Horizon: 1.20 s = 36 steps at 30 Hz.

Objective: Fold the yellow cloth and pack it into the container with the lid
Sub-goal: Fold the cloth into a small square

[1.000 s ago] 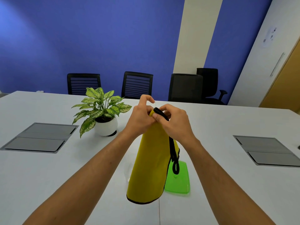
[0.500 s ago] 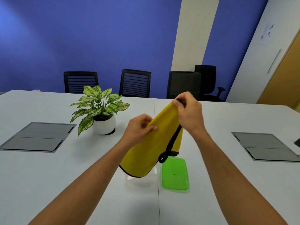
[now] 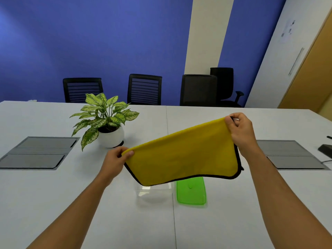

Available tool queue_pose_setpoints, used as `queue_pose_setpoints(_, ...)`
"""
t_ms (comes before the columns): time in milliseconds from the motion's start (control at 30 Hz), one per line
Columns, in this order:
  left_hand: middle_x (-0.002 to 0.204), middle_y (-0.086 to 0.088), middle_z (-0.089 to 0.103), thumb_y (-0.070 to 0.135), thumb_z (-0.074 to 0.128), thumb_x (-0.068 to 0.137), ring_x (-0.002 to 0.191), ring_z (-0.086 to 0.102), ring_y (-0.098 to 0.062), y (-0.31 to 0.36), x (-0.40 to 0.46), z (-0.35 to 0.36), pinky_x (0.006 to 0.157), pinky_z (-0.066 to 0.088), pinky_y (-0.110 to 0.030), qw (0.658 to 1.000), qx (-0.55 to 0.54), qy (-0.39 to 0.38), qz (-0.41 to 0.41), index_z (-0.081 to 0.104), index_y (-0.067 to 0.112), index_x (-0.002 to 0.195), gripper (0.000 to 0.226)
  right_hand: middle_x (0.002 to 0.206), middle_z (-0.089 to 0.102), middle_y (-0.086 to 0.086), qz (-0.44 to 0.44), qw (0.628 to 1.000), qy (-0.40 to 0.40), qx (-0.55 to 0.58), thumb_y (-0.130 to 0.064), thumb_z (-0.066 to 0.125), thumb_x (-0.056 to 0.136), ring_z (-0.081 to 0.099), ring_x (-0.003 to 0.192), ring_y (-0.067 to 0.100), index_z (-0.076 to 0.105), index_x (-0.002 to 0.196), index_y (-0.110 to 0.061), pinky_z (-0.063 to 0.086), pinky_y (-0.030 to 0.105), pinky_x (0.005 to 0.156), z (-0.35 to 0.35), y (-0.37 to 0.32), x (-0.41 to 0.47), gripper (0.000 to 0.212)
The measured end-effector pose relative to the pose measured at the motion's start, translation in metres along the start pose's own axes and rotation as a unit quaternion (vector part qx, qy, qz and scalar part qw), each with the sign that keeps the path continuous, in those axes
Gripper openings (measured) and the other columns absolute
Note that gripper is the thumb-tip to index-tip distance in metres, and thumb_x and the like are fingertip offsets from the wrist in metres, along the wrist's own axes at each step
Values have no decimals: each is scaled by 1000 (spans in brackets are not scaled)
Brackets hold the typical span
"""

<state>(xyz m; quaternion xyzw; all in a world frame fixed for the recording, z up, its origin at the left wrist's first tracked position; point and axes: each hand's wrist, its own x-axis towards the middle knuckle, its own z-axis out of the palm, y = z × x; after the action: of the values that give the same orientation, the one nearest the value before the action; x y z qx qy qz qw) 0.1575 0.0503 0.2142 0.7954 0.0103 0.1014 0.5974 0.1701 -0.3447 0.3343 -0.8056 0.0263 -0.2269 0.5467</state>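
A yellow cloth (image 3: 181,155) with black trim hangs stretched in the air above the white table, doubled over along its top edge. My left hand (image 3: 116,159) pinches its lower left corner. My right hand (image 3: 239,129) grips the upper right corner, held higher. Below the cloth a clear plastic container (image 3: 154,194) stands open on the table; its far part is hidden by the cloth. A green lid (image 3: 191,192) lies flat just to the right of the container.
A potted plant (image 3: 106,123) in a white pot stands at the left behind my left hand. Grey floor-box panels (image 3: 37,153) (image 3: 291,155) are set into the table on both sides. A dark device (image 3: 326,150) lies at the far right. Black chairs (image 3: 144,89) line the far edge.
My hands, together at the top of the hanging cloth a second ago, have moved apart. The cloth has gone from a narrow hanging bundle to a wide stretched sheet.
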Motion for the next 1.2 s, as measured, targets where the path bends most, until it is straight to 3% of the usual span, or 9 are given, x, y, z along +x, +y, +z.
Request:
queue_pose_setpoints(100, 74, -3, 65, 19, 76, 79, 69, 58, -15, 15, 7, -15, 63, 49, -30, 994, -110, 21, -22, 69, 15, 83, 9, 84, 62, 3, 11, 998, -59, 31, -28, 55, 95, 56, 72, 13, 54, 103, -11, 47, 27, 61, -13, 2, -5, 18)
queue_pose_setpoints(300, 67, 4, 68, 12, 68, 74, 64, 64, -12, 44, 15, -54, 57, 55, -22, 971, -212, -108, -28, 74, 19, 73, 9, 69, 61, 1, 45, 952, -252, 166, -30, 57, 85, 55, 63, 11, 58, 93, -15, 50, 21, 54, -46, 5, -10, 18)
queue_pose_setpoints(400, 74, -2, 67, 18, 76, 74, 68, 63, -17, 55, 21, -49, 58, 53, -29, 990, -122, -61, -28, 73, 18, 77, 4, 72, 62, 0, 66, 973, -180, 125, -27, 60, 89, 56, 67, 15, 61, 92, -16, 49, 24, 55, -30, 13, -9, 11)
queue_pose_setpoints(533, 71, -3, 60, 25, 81, 75, 65, 55, -17, 69, 20, -13, 54, 45, -27, 990, 42, 133, 8, 66, 14, 79, 19, 95, 68, 10, 79, 997, -7, 2, -21, 64, 90, 63, 87, 26, 64, 94, -11, 55, 39, 71, 12, 21, -13, 11)
queue_pose_setpoints(633, 70, 1, 57, 28, 78, 78, 63, 52, -13, 84, 14, 8, 54, 42, -25, 980, 72, 176, 63, 63, 16, 81, 19, 85, 71, 5, 30, 997, 37, -54, -24, 67, 86, 67, 80, 23, 64, 88, -15, 53, 37, 74, 38, 10, -26, 10)
queue_pose_setpoints(767, 70, 3, 57, 27, 77, 80, 60, 56, -12, 117, 2, 43, 50, 48, -26, 981, 76, 114, 140, 64, 19, 86, 16, 70, 67, -3, -49, 997, 20, -55, -25, 66, 86, 64, 67, 15, 62, 88, -20, 44, 25, 63, 75, -21, -43, 7)
queue_pose_setpoints(900, 69, 5, 57, 26, 74, 83, 59, 62, -23, 147, -7, 75, 51, 54, -35, 978, 72, 46, 189, 68, 20, 88, 10, 77, 67, -7, -109, 994, -17, -26, -25, 62, 90, 60, 64, 1, 63, 91, -25, 40, 5, 59, 105, -47, -56, 1)
queue_pose_setpoints(1033, 79, -5, 65, 25, 68, 88, 68, 70, -23, 157, -4, 85, 54, 61, -36, 988, 15, -34, 152, 70, 15, 91, 11, 94, 70, 0, -97, 992, -79, 2, -22, 54, 96, 67, 83, 14, 64, 101, -20, 58, 26, 72, 115, -59, -59, 10)
queue_pose_setpoints(1200, 94, -14, 73, 6, 50, 87, 83, 74, -27, 154, 1, 76, 73, 62, -40, 988, -56, -132, 64, 71, 11, 94, 22, 109, 68, 3, -81, 975, -202, 34, -27, 52, 97, 66, 98, 19, 56, 115, -26, 58, 37, 84, 108, -51, -59, 18)
